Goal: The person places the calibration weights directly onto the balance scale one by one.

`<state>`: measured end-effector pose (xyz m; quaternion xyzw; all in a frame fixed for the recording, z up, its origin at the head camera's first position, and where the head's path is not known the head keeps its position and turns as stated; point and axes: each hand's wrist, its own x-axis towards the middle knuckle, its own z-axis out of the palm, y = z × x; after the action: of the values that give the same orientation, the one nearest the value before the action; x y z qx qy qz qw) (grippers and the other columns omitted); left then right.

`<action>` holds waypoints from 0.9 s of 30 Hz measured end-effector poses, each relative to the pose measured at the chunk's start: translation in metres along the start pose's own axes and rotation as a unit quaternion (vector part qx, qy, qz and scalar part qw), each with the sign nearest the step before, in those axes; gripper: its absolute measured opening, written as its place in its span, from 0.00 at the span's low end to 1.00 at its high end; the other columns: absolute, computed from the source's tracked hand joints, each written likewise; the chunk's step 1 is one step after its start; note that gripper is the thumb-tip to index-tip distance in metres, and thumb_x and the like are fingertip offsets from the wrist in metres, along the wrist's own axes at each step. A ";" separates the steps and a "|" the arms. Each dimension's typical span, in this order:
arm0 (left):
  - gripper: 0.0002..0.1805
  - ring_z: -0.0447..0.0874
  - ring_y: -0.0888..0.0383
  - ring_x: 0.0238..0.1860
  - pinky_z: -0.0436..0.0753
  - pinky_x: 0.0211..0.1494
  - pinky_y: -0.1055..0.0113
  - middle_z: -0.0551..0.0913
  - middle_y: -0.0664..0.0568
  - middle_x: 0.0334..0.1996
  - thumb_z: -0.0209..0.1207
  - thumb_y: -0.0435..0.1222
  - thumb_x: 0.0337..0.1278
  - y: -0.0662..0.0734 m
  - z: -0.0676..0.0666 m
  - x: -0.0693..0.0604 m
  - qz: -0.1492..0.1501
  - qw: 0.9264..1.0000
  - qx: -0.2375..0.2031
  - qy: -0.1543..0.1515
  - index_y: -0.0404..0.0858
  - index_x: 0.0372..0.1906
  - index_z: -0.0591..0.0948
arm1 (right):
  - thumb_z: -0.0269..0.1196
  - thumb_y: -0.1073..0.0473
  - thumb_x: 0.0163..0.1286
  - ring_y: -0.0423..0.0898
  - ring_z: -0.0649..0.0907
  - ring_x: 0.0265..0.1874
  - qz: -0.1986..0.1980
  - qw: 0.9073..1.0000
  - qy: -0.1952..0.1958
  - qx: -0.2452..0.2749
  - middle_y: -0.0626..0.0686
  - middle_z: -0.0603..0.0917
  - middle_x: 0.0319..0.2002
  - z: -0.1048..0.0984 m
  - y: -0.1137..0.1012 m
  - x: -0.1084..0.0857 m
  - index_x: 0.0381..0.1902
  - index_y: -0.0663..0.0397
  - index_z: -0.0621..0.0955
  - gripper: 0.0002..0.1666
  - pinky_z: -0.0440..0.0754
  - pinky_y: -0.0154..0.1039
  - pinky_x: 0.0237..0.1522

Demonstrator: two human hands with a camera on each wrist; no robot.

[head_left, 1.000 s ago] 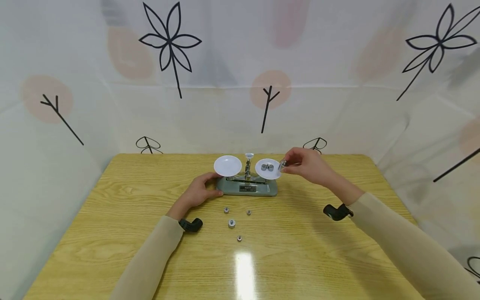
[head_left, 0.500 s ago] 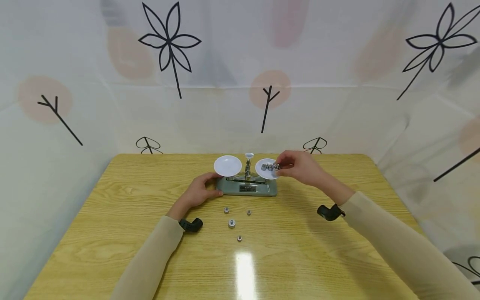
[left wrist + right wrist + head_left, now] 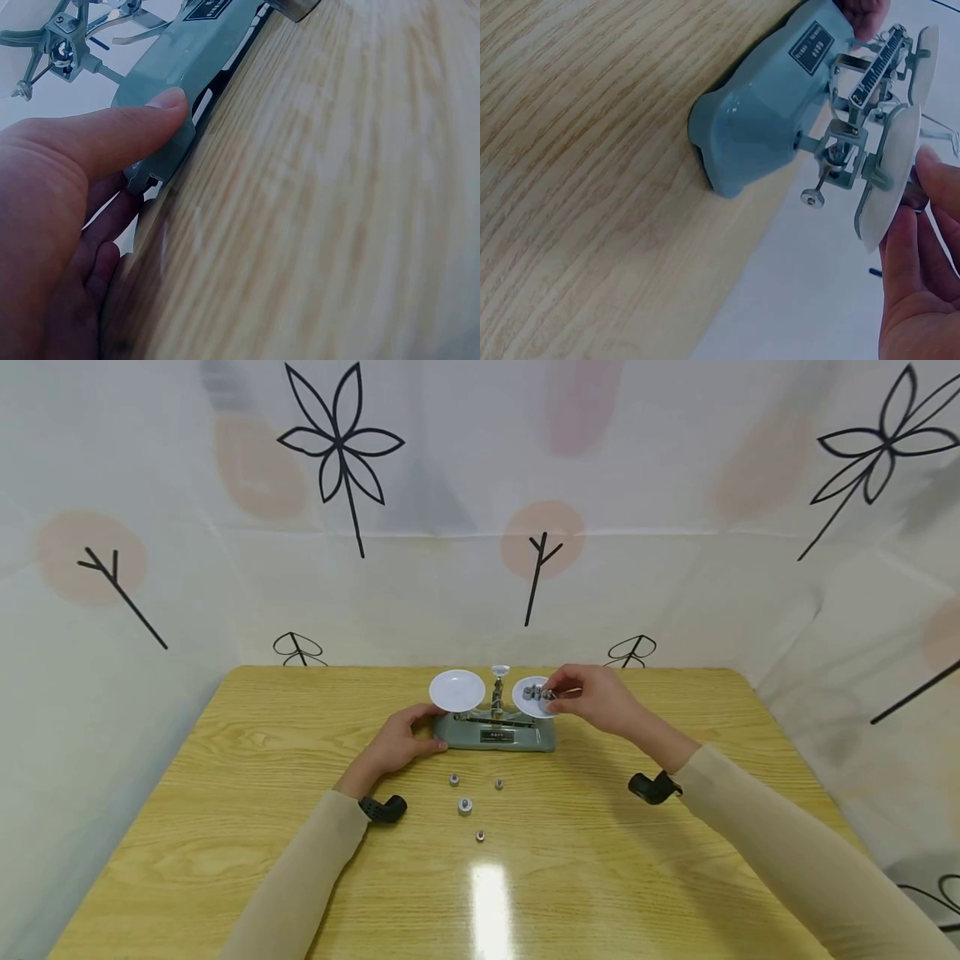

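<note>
A balance scale with a grey-green base (image 3: 497, 742) stands near the table's back edge. My left hand (image 3: 395, 745) grips the left end of that base, its thumb (image 3: 142, 131) on the front face and fingers behind. Between the thumb and fingers of my right hand (image 3: 600, 700) is a metal weight (image 3: 914, 195), pinched low at the right pan (image 3: 531, 712); whether it touches the pan is hard to tell. More small metal weights (image 3: 528, 693) stand in that pan, just left of the pinched one. The white left pan (image 3: 457, 691) holds nothing.
Several loose weights lie on the wooden table (image 3: 300, 793) in front of the scale, the largest (image 3: 465, 807) among them. A patterned cloth (image 3: 420, 602) hangs behind the table and along its sides. Black wrist cameras (image 3: 384, 810) sit on both wrists.
My right hand has moved left and slightly down, bringing the pinched weight from the right pan's outer edge in beside the other weights. My left hand stays on the base.
</note>
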<state>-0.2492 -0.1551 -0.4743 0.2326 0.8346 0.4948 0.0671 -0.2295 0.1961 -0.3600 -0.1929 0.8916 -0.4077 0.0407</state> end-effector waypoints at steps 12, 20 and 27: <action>0.31 0.66 0.49 0.70 0.64 0.72 0.49 0.76 0.49 0.64 0.74 0.38 0.52 0.007 0.003 -0.003 -0.003 1.000 -0.001 0.002 0.43 0.63 0.78 | 0.71 0.67 0.62 0.55 0.84 0.51 0.004 1.000 -0.009 0.005 0.59 0.84 0.48 -0.003 -0.004 -0.005 0.46 0.61 0.83 0.15 0.85 0.44 0.46; 0.31 0.66 0.49 0.70 0.64 0.72 0.48 0.76 0.49 0.63 0.74 0.38 0.52 0.008 0.005 -0.006 -0.003 1.000 0.004 0.005 0.43 0.63 0.78 | 0.72 0.66 0.62 0.55 0.84 0.50 -0.004 1.000 -0.010 0.011 0.59 0.84 0.48 -0.007 -0.001 -0.008 0.47 0.62 0.83 0.15 0.85 0.41 0.46; 0.31 0.66 0.49 0.70 0.64 0.72 0.49 0.77 0.49 0.63 0.74 0.38 0.52 0.009 0.007 -0.009 -0.005 1.000 0.014 0.011 0.42 0.63 0.78 | 0.70 0.66 0.64 0.54 0.84 0.50 -0.003 1.000 -0.004 0.018 0.57 0.85 0.47 -0.012 0.000 -0.013 0.47 0.61 0.83 0.14 0.85 0.41 0.48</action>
<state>-0.2355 -0.1501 -0.4715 0.2241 0.8432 0.4854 0.0574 -0.2201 0.2097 -0.3527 -0.1963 0.8834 -0.4228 0.0471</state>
